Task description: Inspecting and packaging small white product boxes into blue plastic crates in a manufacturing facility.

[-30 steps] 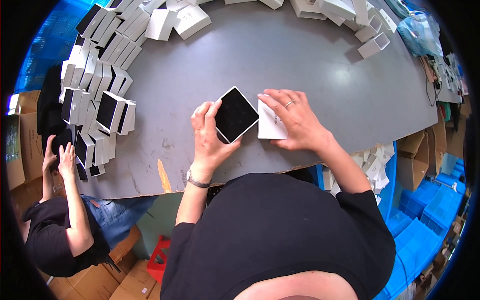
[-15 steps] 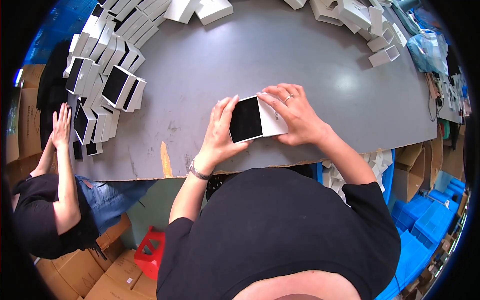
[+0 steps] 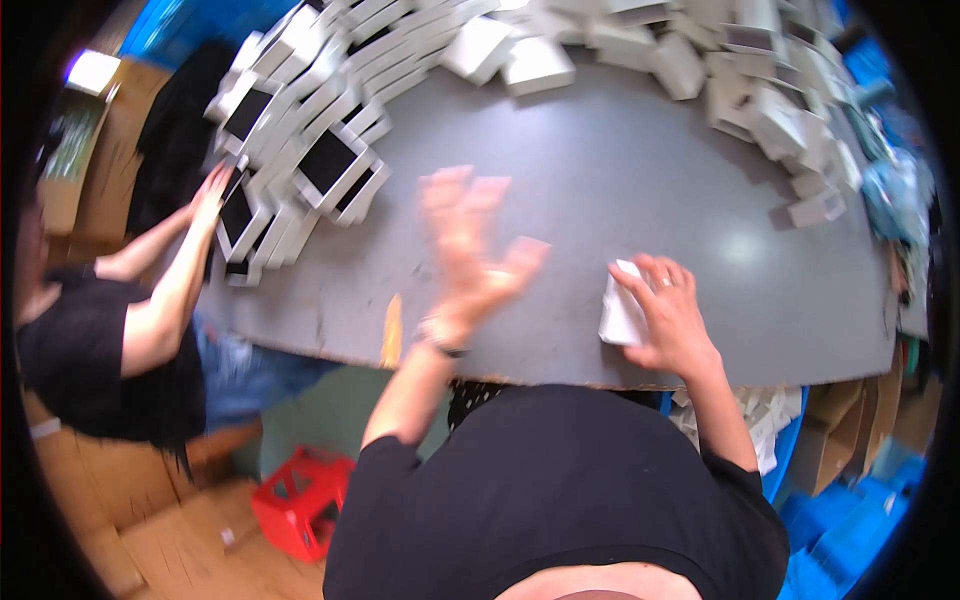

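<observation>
A: Head view: what's the right hand [image 3: 668,318] doing?
B: Fingers closed over a small white box [image 3: 621,312] on the grey table [image 3: 600,190].
A: The left hand [image 3: 468,245]?
B: Blurred, fingers spread, empty, left of that box.

A small white box [image 3: 622,312] lies flat near the front edge of the grey bench [image 3: 600,190], towards its right corner, partly covered by fingers, its near end showing
</observation>
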Available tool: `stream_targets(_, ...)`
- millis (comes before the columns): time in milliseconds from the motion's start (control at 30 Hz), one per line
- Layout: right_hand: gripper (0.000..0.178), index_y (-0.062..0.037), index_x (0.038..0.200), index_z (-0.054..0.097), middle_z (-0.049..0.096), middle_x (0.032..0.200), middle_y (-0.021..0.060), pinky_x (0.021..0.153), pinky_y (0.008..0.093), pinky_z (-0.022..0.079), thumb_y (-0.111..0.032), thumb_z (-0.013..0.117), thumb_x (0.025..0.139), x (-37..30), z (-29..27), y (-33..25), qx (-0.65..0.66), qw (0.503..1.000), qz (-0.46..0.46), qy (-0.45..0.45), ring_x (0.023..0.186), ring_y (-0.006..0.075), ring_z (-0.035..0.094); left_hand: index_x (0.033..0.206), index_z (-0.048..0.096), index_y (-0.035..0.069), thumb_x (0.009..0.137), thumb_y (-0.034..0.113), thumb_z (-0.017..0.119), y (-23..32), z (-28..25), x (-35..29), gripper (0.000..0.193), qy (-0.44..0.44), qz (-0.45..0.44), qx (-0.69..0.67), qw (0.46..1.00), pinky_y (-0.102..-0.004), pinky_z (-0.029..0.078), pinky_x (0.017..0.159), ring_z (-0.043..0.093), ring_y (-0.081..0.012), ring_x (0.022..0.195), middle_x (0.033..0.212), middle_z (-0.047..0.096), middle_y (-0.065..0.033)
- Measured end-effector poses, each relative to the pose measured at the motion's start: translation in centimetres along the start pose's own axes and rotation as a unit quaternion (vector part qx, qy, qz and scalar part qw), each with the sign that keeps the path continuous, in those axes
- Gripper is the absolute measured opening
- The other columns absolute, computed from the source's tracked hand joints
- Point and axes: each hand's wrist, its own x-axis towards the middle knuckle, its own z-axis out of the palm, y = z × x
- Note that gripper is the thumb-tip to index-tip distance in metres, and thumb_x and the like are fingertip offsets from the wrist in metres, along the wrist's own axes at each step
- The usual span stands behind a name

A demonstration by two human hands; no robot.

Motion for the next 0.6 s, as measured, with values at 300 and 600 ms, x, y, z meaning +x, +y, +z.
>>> stream_targets(300,0.082,-0.0173,0.143,0.049,0.038,0.152,0.0195,0.111,0.0580,0.035,-0.034,0.083,0.071,-0.9,-6.8,16.1,-0.248,0.881,0.273,0.297,0.139,0.0450,0.035,0.128,0.057,0.016,0.068,0.049,0.087,-15.9,-8.8,2.9,0.075,0.015,-0.139,0.358,0.923,-0.0544,0.031,0.112,0.040,-0.0396,0.130,0.134,0.049,-0.0175)
stream_targets(600,0.044,-0.0095,0.119,0.064,0.073,0.099,0.0131,0.104,0.0465,0.044,-0.007,0.065,0.075,-1.7,-5.8,23.8,-0.276,0.837,0.330,0.339,0.109,0.0393,0.060,0.095,0.060,0.009,0.070,0.019,0.083,-7.4,-9.0,1.5,0.035,0.058,-0.034,0.214,0.974,-0.0486,0.036,0.106,0.046,-0.0359,0.124,0.130,0.059,-0.0138)
